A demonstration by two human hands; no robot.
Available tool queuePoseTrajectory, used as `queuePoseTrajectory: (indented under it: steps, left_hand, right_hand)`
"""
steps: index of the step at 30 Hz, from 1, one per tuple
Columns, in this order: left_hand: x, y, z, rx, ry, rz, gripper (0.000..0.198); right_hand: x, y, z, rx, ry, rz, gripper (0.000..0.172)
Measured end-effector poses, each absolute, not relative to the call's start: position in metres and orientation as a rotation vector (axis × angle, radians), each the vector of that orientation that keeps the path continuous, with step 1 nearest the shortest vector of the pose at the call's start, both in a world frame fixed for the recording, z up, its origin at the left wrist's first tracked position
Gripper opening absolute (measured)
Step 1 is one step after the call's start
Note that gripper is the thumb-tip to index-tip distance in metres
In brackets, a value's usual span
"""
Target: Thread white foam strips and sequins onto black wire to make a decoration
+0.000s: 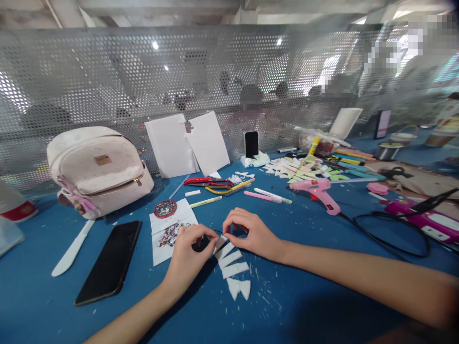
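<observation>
Both hands meet over the blue table (287,296), near the middle of the view. My left hand (191,251) pinches one end of a small white strip (219,244) between thumb and finger. At its other end, my right hand (251,234) has thumb and fingertips pressed together on it. Several white strips (234,270) lie fanned out just below, and a white bow-shaped piece (238,288) rests nearest to me. Left of my left hand is a white paper (158,248) with loose coloured gems (170,235) and a red-rimmed round dish (165,209).
A black phone (109,263), a white knife-like tool (73,251) and a pale backpack (103,167) stand or lie left. Scissors (208,182) and pens (263,196) lie ahead. A pink glue gun (317,191) with a black cable (390,248) is right, near cut pieces (294,168).
</observation>
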State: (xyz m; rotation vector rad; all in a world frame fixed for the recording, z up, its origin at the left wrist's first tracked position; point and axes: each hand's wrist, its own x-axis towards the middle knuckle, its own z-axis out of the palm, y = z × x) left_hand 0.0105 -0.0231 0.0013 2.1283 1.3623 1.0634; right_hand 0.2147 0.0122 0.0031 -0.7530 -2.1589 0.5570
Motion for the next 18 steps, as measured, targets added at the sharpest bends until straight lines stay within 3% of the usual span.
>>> queuePoseTrajectory:
  steps: [18]
  left_hand:
    - [0.0106,-0.0222,0.0013,2.104,1.345,1.074,0.013]
  right_hand:
    - [0.2152,0.0114,0.0031,-0.757,-2.169,0.553,0.008]
